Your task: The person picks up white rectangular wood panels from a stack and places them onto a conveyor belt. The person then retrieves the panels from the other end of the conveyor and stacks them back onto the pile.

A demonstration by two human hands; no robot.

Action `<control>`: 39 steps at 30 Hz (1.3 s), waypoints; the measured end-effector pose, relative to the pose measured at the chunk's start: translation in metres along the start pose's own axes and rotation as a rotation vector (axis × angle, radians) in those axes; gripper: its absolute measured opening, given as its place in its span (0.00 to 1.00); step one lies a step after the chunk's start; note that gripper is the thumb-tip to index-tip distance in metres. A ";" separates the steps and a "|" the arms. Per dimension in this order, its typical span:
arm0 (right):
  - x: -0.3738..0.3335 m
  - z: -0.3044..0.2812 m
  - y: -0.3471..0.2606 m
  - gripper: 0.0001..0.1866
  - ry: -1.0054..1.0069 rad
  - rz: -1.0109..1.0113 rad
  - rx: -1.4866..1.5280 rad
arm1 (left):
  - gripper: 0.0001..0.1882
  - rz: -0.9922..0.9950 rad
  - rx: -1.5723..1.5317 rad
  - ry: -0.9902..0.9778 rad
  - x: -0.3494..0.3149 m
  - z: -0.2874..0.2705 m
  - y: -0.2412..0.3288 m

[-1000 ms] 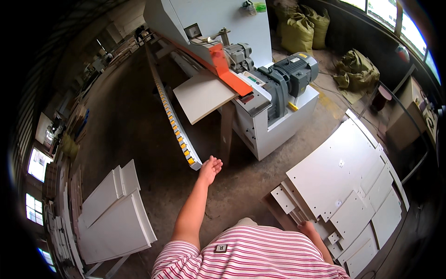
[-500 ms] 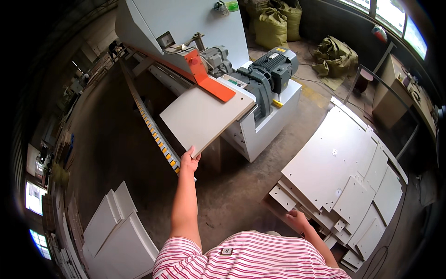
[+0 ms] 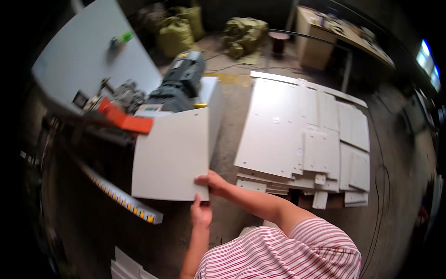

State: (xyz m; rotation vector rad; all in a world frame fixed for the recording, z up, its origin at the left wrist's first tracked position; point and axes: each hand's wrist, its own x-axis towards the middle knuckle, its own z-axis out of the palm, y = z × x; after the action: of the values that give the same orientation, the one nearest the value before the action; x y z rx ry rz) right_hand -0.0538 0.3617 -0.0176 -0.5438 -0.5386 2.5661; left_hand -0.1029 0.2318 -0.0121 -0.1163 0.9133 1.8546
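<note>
The fingers (image 3: pixel 202 179) of the right hand (image 3: pixel 215 182) close over the right edge of a pale panel (image 3: pixel 169 158), near its lower right corner, with part of the grip lying on the upper face. The left hand (image 3: pixel 201 215) holds the lower edge just beside that same corner, its thumb up against the board; its other fingers are mostly hidden, so how far they curl beneath cannot be told. The two hands are close together, and both have hold of the one panel.

The panel lies in front of the person, its far end beside the machine (image 3: pixel 95 58). An orange bracket (image 3: pixel 137 124) overlaps its far left corner in this view; whether the two touch is unclear. Just beyond the panel sits a grey motor (image 3: pixel 181 76), and to the left a rail (image 3: pixel 123 199) with yellow rollers slants past, apart from the board.

To the right, a broad stack of white boards (image 3: pixel 272 121) spreads out, several of them drilled with small holes. Farther back stand full green sacks (image 3: pixel 176 39), a crumpled green heap (image 3: pixel 244 37) and a tabletop (image 3: pixel 320 22) carrying small items
</note>
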 end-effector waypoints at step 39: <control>-0.786 -0.479 -0.118 0.16 1.120 -0.695 0.772 | 0.06 -0.722 0.237 -0.199 0.040 0.424 -0.927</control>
State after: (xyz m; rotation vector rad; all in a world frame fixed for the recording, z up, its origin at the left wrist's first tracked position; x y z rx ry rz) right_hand 0.8486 0.1922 -0.1495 -1.0862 0.5479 1.3048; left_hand 0.7730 0.7083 -0.2265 -0.0955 0.8045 1.0639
